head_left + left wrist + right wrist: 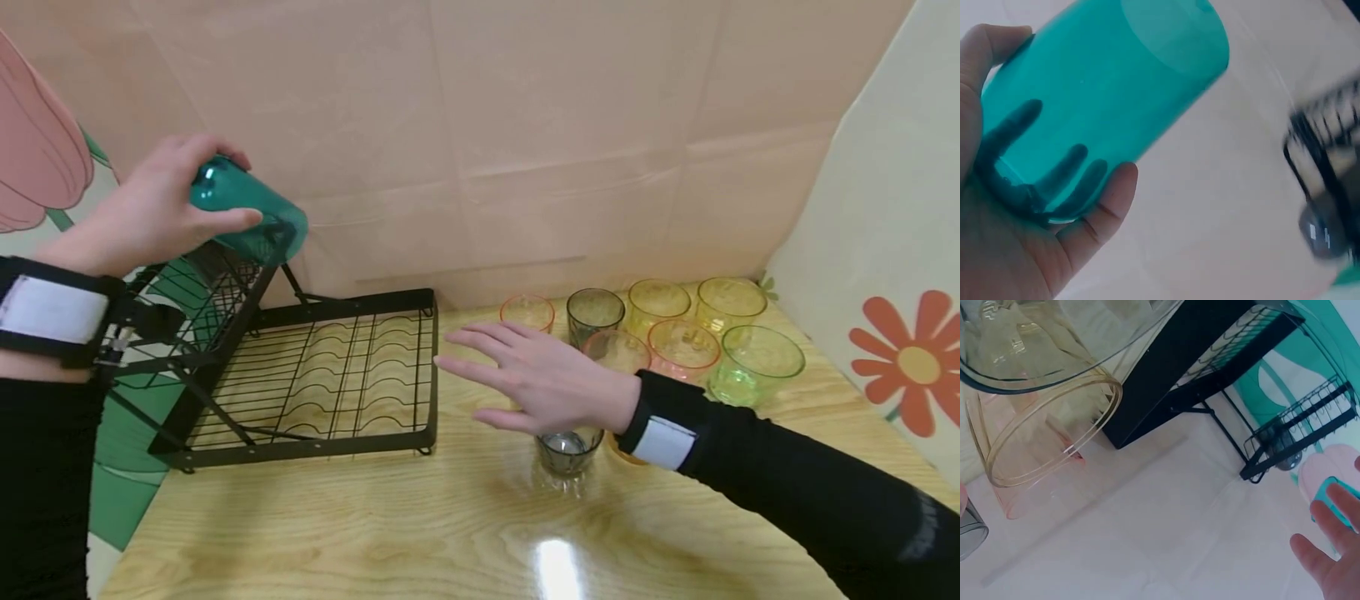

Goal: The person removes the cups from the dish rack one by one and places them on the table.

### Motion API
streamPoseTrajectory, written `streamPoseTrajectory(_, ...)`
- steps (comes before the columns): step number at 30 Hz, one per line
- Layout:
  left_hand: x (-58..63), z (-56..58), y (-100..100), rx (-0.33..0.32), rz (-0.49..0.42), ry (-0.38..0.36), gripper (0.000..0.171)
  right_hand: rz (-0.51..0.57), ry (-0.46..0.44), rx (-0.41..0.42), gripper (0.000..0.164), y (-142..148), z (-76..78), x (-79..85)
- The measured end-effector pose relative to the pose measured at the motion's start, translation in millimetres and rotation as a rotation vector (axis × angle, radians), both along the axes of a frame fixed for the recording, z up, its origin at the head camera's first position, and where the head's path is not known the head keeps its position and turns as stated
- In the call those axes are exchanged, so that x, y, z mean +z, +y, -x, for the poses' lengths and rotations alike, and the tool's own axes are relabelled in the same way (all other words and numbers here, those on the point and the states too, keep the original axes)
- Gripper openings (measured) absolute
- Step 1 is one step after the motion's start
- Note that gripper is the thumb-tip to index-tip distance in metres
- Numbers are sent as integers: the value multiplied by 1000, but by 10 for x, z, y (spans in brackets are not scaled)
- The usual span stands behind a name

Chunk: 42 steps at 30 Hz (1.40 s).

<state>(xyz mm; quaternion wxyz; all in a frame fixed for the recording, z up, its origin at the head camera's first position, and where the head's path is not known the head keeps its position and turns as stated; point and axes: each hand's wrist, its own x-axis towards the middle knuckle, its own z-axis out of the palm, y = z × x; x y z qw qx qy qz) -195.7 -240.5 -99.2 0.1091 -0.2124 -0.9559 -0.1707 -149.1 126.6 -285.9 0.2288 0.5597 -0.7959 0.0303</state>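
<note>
My left hand (161, 200) grips a teal tumbler (251, 204) by its base end, fingers and thumb curled round it. The tumbler is tilted, its mouth pointing right and down, raised over the upper tier of a black wire dish rack (315, 450). In the left wrist view, some fingers show dark through the teal wall (1110, 94). My right hand (551, 379) is stretched out with spread fingers and holds nothing. It hovers over the left part of a group of glasses, partly hiding a grey glass (567, 457) and an orange one behind the wrist.
Several coloured glasses stand on the wooden table: red-rimmed (527, 312), dark grey (595, 321), yellow (731, 302), pink (684, 348) and green (757, 367). A dark rounded item (1285, 450) sits in the rack's upper basket. A pale cloth wall (517, 167) rises behind.
</note>
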Motion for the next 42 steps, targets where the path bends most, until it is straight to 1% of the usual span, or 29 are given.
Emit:
streamPoseTrajectory(2, -57, -7, 114, -49, -50, -16, 50, 31, 10, 7, 61, -2, 8, 13)
streamPoseTrajectory(4, -139, -19, 223, -86, -107, -50, 49, 75, 22, 20, 63, -5, 14, 32)
streamPoseTrajectory(7, -306, -50, 374, -119, -205, -133, 48, 154, 42, 40, 67, -18, 21, 66)
streamPoseTrajectory(11, -607, -81, 569, -193, -417, -273, 47, 261, 85, 55, 72, -44, 32, 125)
streamPoseTrajectory(16, -1037, -141, 819, -306, -748, -459, 40, 371, 141, 62, 86, -85, 38, 187)
streamPoseTrajectory(19, -1279, -186, 954, -384, -951, -574, 37, 427, 171, 67, 89, -108, 31, 215)
streamPoseTrajectory(21, -1423, -212, 1037, -428, -1059, -636, 41, 464, 180, 72, 90, -118, 26, 228)
streamPoseTrajectory(24, -1605, -249, 1144, -477, -1164, -722, 53, 508, 182, 77, 89, -133, 18, 242)
streamPoseTrajectory(25, -1659, -266, 1179, -486, -1186, -746, 54, 516, 179, 78, 89, -138, 17, 244)
streamPoseTrajectory(27, -1760, -311, 1258, -519, -1258, -804, 54, 526, 168, 84, 90, -150, 14, 232)
streamPoseTrajectory(29, -1861, -372, 1340, -556, -1333, -865, 48, 529, 153, 90, 89, -166, 5, 216)
streamPoseTrajectory(32, -1996, -486, 1467, -618, -1492, -949, 38, 527, 111, 109, 88, -196, -10, 194)
streamPoseTrajectory(34, -2077, -561, 1533, -652, -1597, -1014, 34, 521, 67, 117, 82, -220, -34, 207)
streamPoseTrajectory(37, -2173, -655, 1599, -696, -1752, -1097, 36, 503, 8, 113, 71, -275, -77, 261)
streamPoseTrajectory(39, -2222, -699, 1628, -725, -1829, -1140, 39, 488, -12, 95, 66, -317, -105, 309)
streamPoseTrajectory(42, -2268, -738, 1665, -769, -1921, -1162, 40, 468, -13, 68, 58, -369, -127, 367)
